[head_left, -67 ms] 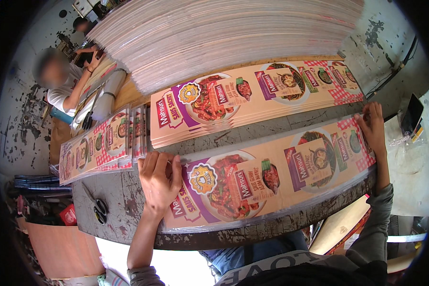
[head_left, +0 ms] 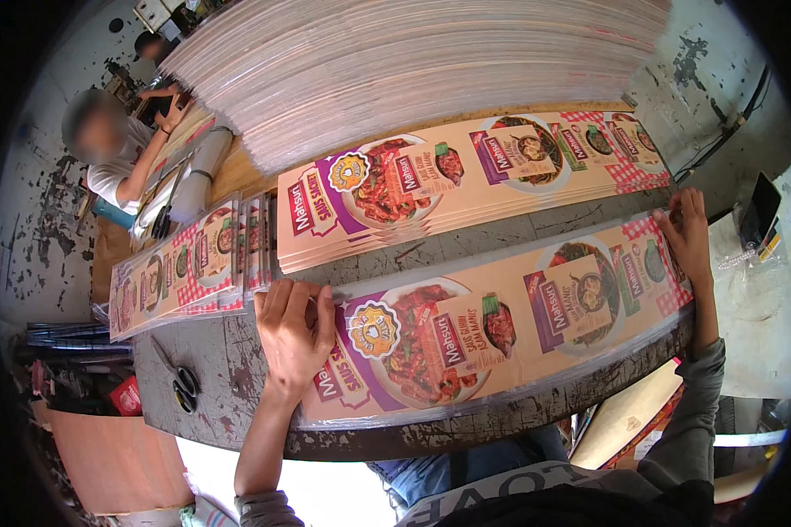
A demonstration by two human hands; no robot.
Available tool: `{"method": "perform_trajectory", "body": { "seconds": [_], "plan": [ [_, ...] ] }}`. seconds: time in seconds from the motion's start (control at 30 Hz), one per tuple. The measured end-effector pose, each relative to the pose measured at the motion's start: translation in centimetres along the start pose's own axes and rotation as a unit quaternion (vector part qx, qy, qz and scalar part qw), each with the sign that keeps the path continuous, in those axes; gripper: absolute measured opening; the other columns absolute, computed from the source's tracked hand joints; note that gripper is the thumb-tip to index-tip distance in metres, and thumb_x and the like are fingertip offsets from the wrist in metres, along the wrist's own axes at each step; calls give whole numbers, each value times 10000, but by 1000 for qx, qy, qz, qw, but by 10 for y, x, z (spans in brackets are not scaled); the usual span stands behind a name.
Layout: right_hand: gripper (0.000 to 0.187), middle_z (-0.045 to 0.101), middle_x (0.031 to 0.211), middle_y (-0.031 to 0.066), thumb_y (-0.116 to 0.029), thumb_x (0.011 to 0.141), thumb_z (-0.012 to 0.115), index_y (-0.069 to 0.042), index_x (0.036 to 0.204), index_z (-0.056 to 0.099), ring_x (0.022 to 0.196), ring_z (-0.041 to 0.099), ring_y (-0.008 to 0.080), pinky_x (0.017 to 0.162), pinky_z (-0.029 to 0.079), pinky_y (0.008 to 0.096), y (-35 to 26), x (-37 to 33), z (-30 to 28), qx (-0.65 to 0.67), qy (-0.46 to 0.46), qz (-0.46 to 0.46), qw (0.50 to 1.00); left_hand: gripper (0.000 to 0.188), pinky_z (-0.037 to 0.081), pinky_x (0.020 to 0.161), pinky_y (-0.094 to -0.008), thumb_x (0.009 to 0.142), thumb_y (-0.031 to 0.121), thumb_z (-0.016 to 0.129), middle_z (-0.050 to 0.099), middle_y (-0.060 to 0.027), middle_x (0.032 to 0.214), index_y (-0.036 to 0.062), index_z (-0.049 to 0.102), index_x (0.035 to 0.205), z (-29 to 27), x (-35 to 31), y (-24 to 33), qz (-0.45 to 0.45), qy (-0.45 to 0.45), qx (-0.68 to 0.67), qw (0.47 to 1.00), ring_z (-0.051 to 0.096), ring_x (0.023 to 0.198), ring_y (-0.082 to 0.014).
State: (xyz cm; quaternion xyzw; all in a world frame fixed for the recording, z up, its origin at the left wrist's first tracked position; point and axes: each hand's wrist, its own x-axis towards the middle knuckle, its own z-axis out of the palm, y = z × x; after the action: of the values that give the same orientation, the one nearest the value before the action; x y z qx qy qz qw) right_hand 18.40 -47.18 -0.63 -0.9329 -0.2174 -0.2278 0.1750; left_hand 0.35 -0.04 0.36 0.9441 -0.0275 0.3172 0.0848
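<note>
A long printed cardboard strip (head_left: pixel 518 338) with food pictures lies in a clear plastic sleeve (head_left: pixel 387 420) along the near side of the dark table. My left hand (head_left: pixel 292 338) is closed at its upper left corner, fingers curled and thumb along the edge. At the far right corner my right hand (head_left: pixel 687 235) pinches the sleeve's edge; its fingertips are partly hidden. Just beyond lies a fanned stack of matching printed strips (head_left: pixel 492 176), with no hand on it. More strips in plastic (head_left: pixel 180 268) overlap in a pile left of my left hand.
Black-handled scissors (head_left: pixel 185 386) rest on the scratched table (head_left: pixel 237 386) at the left. A tall stack of sheets (head_left: pixel 413 70) rises at the back. Another person (head_left: pixel 119 149) sits at the far left, beside a rolled plastic sheet (head_left: pixel 204 167). A dark phone-like object (head_left: pixel 758 211) stands at the right.
</note>
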Motion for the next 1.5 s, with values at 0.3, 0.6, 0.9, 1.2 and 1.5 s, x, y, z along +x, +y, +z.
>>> {"method": "perform_trajectory", "body": {
  "seconds": [0.3, 0.6, 0.9, 1.2, 1.5],
  "plan": [
    [290, 432, 809, 136, -208, 788, 654, 15, 828, 472, 765, 434, 286, 665, 368, 371, -2, 2, 2, -3, 2, 2, 1000, 83, 342, 664, -340, 767, 58, 644, 558, -45, 665, 67, 578, 717, -3, -4, 0, -16, -14, 6, 1000, 530, 649, -207],
    [290, 448, 804, 123, -223, 791, 659, 2, 827, 479, 776, 428, 277, 664, 376, 360, -1, 0, 1, 8, 0, 11, 1000, 418, 434, 835, -496, 923, 380, 510, 550, -197, 1097, 115, 493, 1246, -57, -5, -88, -230, -22, 315, 920, 562, 1014, -352],
    [287, 461, 822, 125, -212, 798, 661, 10, 856, 490, 814, 450, 277, 690, 408, 355, -6, 0, -1, 12, -9, 10, 1000, 775, 177, 1058, -605, 851, 652, 416, 223, -303, 1440, 178, 254, 1442, -44, -28, -164, -347, -203, 179, 898, 156, 1329, -527],
    [288, 455, 812, 125, -211, 797, 659, 17, 844, 489, 802, 446, 276, 681, 401, 358, -10, 3, -2, -3, -8, -3, 1000, 751, 211, 1017, -620, 801, 510, 618, 317, -210, 1406, 163, 336, 1404, -35, -31, -152, -269, -84, 87, 956, 324, 1299, -392],
    [274, 434, 784, 124, -180, 786, 659, 24, 817, 477, 772, 428, 275, 677, 373, 357, -10, 2, -1, 13, 11, -9, 1000, 517, 439, 853, -468, 752, 290, 673, 546, -176, 1145, 114, 522, 1214, -41, -4, -103, -190, -72, 127, 971, 543, 1039, -368]
  ]
}}
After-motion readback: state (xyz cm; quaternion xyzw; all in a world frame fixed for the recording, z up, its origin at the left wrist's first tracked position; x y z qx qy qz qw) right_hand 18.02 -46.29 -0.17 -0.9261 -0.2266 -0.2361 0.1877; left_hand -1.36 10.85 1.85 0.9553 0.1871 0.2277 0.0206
